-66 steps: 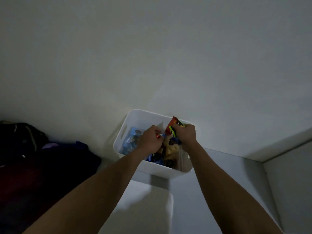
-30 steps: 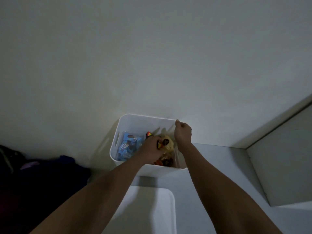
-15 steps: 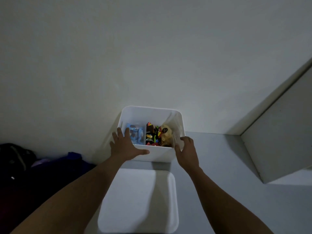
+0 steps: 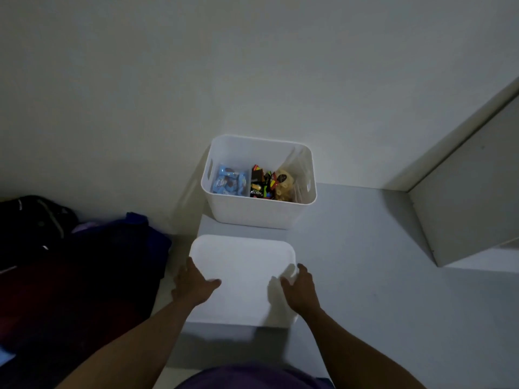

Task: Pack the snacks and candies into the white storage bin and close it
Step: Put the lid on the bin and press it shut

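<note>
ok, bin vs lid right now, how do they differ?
The white storage bin stands untouched at the back; the lid is nearer the person, gripped at its side edges by the left hand and right hand. The bin is deep, open-topped and holds snacks; the lid is a flat panel carrying nothing. The bin has handle slots in its side walls; the lid shows none. Both are white rectangles with rounded corners.

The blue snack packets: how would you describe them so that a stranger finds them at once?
Find the open white storage bin standing by the wall, beyond the white lid. The blue snack packets lie in its left part; they alone are light blue, while the wrappers to their right are dark and yellow.
</note>
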A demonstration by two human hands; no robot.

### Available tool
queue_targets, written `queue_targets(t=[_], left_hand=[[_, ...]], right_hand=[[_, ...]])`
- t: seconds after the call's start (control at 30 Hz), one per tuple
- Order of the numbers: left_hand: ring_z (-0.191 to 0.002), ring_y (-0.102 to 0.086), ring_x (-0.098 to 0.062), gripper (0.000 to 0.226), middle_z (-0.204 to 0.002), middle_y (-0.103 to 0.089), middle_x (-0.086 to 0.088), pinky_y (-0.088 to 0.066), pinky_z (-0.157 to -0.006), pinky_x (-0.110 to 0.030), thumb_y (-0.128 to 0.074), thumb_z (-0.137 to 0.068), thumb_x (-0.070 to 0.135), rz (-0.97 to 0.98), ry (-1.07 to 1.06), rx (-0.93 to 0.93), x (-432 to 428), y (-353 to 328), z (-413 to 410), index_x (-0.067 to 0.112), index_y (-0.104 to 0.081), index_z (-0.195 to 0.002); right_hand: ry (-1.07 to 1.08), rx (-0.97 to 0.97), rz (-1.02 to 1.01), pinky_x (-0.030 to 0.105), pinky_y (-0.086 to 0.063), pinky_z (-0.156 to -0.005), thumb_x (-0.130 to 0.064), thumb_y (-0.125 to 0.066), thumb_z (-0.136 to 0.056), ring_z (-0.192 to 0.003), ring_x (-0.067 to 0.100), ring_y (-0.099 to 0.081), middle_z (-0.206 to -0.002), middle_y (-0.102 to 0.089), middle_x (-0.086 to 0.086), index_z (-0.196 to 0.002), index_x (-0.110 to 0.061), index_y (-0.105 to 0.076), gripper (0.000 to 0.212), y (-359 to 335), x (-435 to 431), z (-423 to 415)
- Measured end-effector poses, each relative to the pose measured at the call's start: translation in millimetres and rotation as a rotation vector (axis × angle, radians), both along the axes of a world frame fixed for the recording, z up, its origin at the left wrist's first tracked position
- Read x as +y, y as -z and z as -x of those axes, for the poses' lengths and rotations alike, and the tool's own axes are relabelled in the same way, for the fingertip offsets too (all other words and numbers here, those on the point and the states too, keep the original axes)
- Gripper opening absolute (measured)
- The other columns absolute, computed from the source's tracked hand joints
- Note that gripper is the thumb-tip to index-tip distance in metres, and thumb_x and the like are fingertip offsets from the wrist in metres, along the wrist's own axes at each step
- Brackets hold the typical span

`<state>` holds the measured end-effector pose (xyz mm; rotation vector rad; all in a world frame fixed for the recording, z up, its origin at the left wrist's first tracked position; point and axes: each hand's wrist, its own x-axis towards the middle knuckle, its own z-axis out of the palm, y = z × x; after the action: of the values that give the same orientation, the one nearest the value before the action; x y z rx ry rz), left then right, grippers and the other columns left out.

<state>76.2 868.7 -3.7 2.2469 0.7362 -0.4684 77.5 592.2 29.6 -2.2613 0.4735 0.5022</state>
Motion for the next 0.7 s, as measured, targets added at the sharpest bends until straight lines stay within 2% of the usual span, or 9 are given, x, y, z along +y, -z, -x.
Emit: queue_targets(t=[0.13, 0.3, 0.4, 0.43, 0.5, 0.57, 0.7], left_hand=[[-0.137, -0.038, -0.036, 0.124, -0.154, -0.033, -0.013, -0.039, -0.109, -0.056, -0.085, -0.057, 0.053, -0.008, 0.026, 0.02, -0.1, -9.2, 8.6, 0.019, -0.015, -0.153], [-0.139, -0.031, -0.041, 0.136, -0.153, -0.028, -0.015, -0.036, -0.109, -0.058, -0.095, -0.05, 0.045, -0.061, 0.046, -0.007, -6.5, -38.5, 12.6, 0.023, -0.011, -0.155], [-0.137, -0.029, -0.041, 0.147, -0.15, -0.028, -0.015, -0.036, -0.108, -0.059, -0.098, -0.043, 0.04, -0.079, 0.037, -0.124, -13.4, -51.3, 15.9, 0.025, -0.005, -0.155], [-0.135, -0.03, -0.04, 0.147, -0.149, -0.028, -0.015, -0.037, -0.107, -0.058, -0.099, -0.042, 0.037, -0.088, 0.029, -0.172, -16.1, -54.1, 16.9, 0.024, -0.005, -0.154], [-0.133, -0.03, -0.04, 0.148, -0.147, -0.026, -0.014, -0.039, -0.104, -0.055, -0.1, -0.041, 0.031, -0.096, -0.005, -0.265, -20.6, -58.3, 19.0, 0.023, -0.005, -0.154], [-0.13, -0.03, -0.039, 0.148, -0.147, -0.023, -0.013, -0.041, -0.102, -0.053, -0.101, -0.039, 0.029, -0.095, -0.043, -0.351, -23.1, -60.7, 18.8, 0.022, -0.006, -0.154], [-0.127, -0.031, -0.035, 0.143, -0.144, -0.025, -0.015, -0.039, -0.103, -0.048, -0.101, -0.037, 0.025, -0.078, -0.095, -0.481, -27.1, -72.0, 5.3, 0.017, -0.016, -0.152]], right_hand=[[0.052, 0.047, 0.019, 0.046, -0.037, -0.11, -0.041, -0.069, -0.087, -0.133, 0.037, -0.043, -0.145, -0.042, 0.02, -0.15, -0.008, -0.024, 0.084, 7.0, 3.3, 6.7], [0.03, 0.105, 0.054, 0.047, -0.033, -0.11, -0.057, -0.088, -0.057, -0.136, 0.037, -0.033, -0.144, -0.035, 0.016, -0.152, -0.015, -0.013, 0.128, -3.0, 6.5, 5.9], [0.052, 0.089, 0.066, 0.05, -0.033, -0.11, -0.043, -0.093, -0.056, -0.138, 0.038, -0.026, -0.146, -0.028, 0.017, -0.154, -0.013, -0.001, 0.138, -7.0, 3.0, 9.6], [0.064, 0.089, 0.064, 0.05, -0.034, -0.109, -0.037, -0.093, -0.057, -0.138, 0.038, -0.026, -0.146, -0.026, 0.016, -0.154, -0.013, -0.002, 0.136, -7.6, 1.7, 11.8], [0.091, 0.053, 0.061, 0.051, -0.039, -0.104, -0.029, -0.093, -0.059, -0.135, 0.035, -0.028, -0.141, -0.028, 0.013, -0.151, -0.012, -0.013, 0.123, -7.4, 0.2, 16.9], [0.141, -0.046, 0.034, 0.051, -0.043, -0.101, -0.025, -0.093, -0.059, -0.13, 0.032, -0.033, -0.135, -0.031, 0.009, -0.144, -0.012, -0.025, 0.11, -9.2, 0.1, 20.9], [0.231, -0.275, 0.009, 0.048, -0.045, -0.095, -0.023, -0.093, -0.06, -0.126, 0.031, -0.038, -0.128, -0.035, 0.008, -0.141, -0.011, -0.032, 0.103, -25.2, 1.8, 11.1]])
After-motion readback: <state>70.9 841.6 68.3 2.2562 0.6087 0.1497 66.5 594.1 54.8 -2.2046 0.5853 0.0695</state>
